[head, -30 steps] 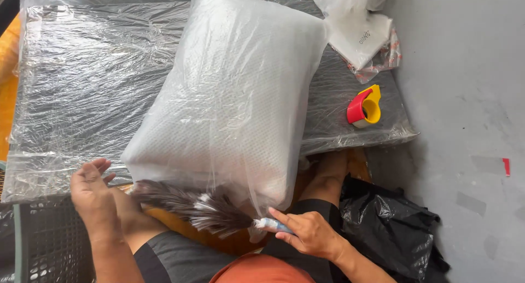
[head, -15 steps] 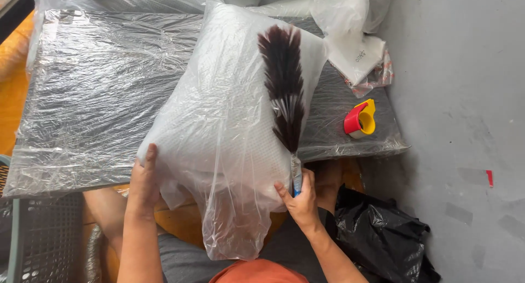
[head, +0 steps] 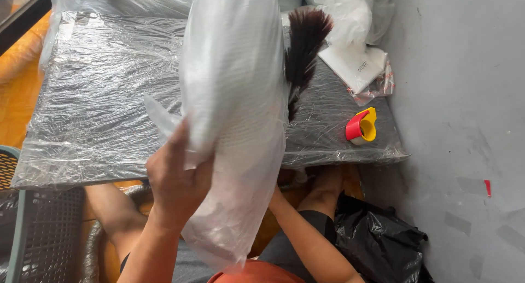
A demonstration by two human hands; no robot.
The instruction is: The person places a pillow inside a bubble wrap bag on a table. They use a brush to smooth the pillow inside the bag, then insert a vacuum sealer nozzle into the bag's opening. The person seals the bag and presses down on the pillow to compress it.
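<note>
The left hand [head: 178, 179] grips the lower left edge of a clear plastic bag [head: 235, 97], fingers closed on a fold of the film, and holds the bag upright in front of the body. The bag's long axis runs near vertical, its loose open end hanging down toward the lap. The right hand is hidden behind the bag; only the right forearm [head: 306, 234] shows, rising from the lower right, so its grip cannot be told. A dark feather brush [head: 303, 48] sticks up behind the bag's right edge, tip uppermost, touching or just behind the film. The left hand is the nearer one to the bag's open end. Behind lies a low table wrapped in plastic film [head: 98, 97], with a red and yellow tape holder [head: 361, 126] near its right edge and a folded white packet [head: 353, 64] beyond. A black bag [head: 377, 239] lies on the floor to the right.
</note>
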